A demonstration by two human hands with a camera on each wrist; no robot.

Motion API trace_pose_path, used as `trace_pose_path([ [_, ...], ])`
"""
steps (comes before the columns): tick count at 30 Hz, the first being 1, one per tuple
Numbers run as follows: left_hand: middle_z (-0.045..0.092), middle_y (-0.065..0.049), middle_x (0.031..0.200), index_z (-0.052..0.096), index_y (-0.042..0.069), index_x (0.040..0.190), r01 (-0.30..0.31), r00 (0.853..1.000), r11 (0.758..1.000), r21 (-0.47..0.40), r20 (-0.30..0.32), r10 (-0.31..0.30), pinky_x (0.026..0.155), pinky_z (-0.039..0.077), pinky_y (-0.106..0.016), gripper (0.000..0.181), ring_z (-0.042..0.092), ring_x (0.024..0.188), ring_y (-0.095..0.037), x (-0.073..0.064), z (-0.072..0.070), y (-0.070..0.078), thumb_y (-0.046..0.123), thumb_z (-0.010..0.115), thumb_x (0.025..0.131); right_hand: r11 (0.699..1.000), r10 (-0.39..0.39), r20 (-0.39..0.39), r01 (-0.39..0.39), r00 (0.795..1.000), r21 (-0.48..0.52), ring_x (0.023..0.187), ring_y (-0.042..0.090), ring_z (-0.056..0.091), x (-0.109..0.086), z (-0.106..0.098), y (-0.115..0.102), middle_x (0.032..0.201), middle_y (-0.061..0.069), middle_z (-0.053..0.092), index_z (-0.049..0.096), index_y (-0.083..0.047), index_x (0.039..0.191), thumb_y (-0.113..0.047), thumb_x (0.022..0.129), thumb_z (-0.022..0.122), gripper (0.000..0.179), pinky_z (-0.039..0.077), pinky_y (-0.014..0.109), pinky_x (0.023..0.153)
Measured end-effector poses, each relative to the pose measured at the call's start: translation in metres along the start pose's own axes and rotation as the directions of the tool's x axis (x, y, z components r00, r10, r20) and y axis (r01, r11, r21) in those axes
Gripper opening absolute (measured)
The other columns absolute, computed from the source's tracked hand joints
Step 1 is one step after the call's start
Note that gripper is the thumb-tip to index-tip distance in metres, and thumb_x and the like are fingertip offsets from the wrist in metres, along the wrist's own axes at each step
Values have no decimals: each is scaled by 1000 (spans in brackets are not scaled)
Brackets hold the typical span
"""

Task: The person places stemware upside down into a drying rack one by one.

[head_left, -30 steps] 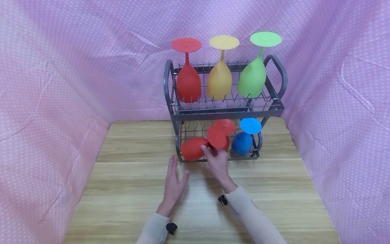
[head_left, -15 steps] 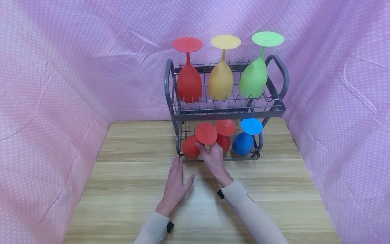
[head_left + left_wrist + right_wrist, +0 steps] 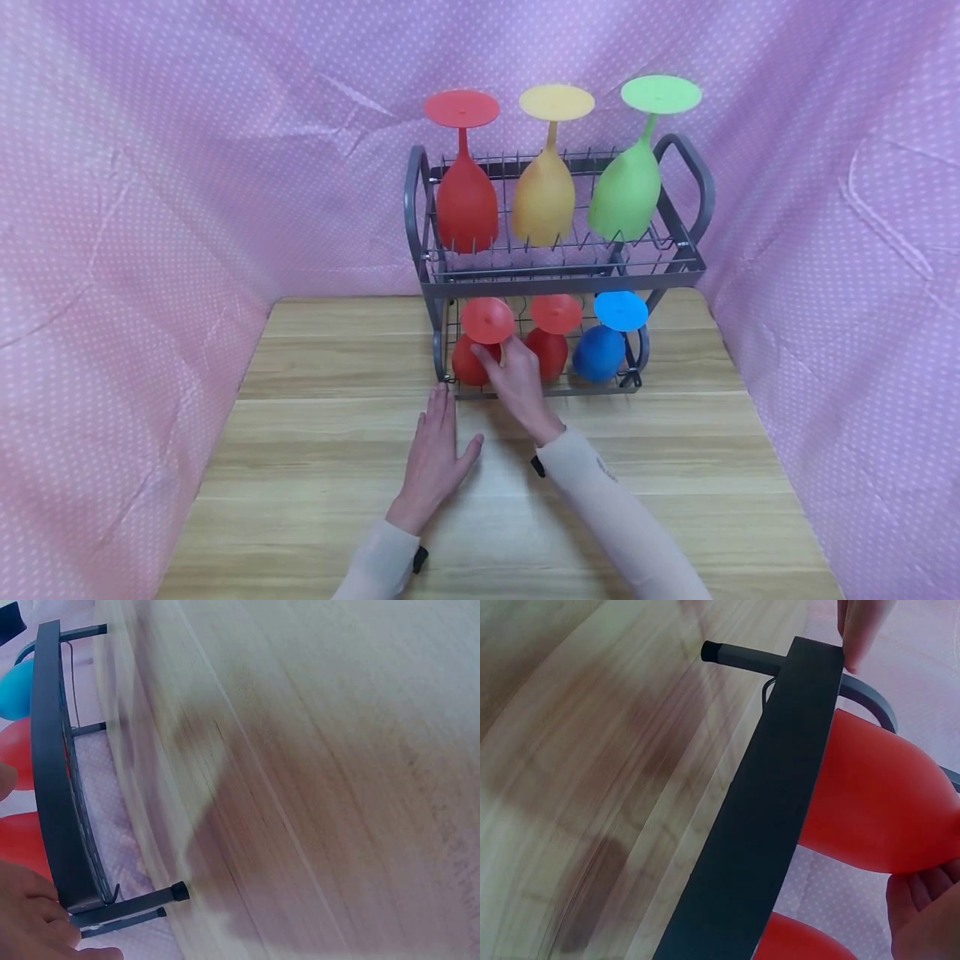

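Note:
An upside-down red wine glass [image 3: 467,365] stands at the left end of the lower tier of a dark two-tier dish rack [image 3: 562,286]. My right hand [image 3: 520,383] grips it near the stem, just under its round foot. In the right wrist view the curled fingers [image 3: 922,889] lie against the glass's bowl [image 3: 885,799]. My left hand [image 3: 432,458] has its fingers straight, their tips touching the rack's lower front left corner. The left wrist view catches part of that hand [image 3: 30,919] beside the rack's front bar [image 3: 56,765].
Beside the held glass on the lower tier are another red wine glass [image 3: 551,354] and a blue one [image 3: 598,354]. Above, red [image 3: 467,208], yellow [image 3: 543,204] and green [image 3: 626,196] wine glasses stand inverted. Pink dotted cloth [image 3: 150,208] encloses the wooden table [image 3: 315,358].
The red glass in my right hand has swung from lying tilted to nearly upright, its foot moving left and up. My left hand has moved slightly forward to the rack's corner.

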State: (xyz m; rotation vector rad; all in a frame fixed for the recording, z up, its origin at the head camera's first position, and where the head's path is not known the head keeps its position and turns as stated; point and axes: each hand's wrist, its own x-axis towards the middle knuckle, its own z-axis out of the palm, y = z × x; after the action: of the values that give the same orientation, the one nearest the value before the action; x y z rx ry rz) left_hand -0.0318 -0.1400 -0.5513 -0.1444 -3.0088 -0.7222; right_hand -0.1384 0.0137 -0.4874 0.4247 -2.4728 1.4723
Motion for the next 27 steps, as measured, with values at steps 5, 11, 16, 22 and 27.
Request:
trace_pose_path([
  [5,15,-15,172,31,-5,159,-4,1000,1000,18,3,4,121,29,-58,88,17,158,-34,0,0,-1,48,64,97,999,42,16,-42,999,-29,125,26,65,5,4,2,135,6,69,56,-15,143,-16,92,80,57,51,48,106],
  [11,16,-15,172,31,-5,159,-8,1000,999,35,-1,8,121,30,-57,88,18,157,-35,0,1,-2,48,65,97,998,51,27,-50,998,-33,124,27,65,8,7,3,134,7,69,58,-16,142,-16,93,79,53,51,49,106],
  [16,16,-16,172,31,-6,159,-13,1000,999,29,0,13,121,30,-57,89,18,157,-35,0,1,-1,47,65,97,998,43,23,-42,999,-42,122,28,66,9,8,6,132,8,70,59,-14,141,-16,93,79,51,52,49,105],
  [22,16,-17,172,31,-6,159,-17,1000,999,29,-3,17,121,30,-57,89,18,157,-35,1,0,-1,47,66,97,997,45,21,-43,999,-57,120,28,67,10,11,8,130,8,71,62,-14,138,-18,94,79,48,53,48,104],
  [27,15,-16,172,30,-6,159,-6,1000,1000,28,8,5,121,29,-58,89,16,158,-35,0,-1,-1,48,65,98,996,67,36,-65,997,-53,122,27,66,9,11,8,131,9,70,61,-13,138,-19,94,78,47,52,48,106],
])
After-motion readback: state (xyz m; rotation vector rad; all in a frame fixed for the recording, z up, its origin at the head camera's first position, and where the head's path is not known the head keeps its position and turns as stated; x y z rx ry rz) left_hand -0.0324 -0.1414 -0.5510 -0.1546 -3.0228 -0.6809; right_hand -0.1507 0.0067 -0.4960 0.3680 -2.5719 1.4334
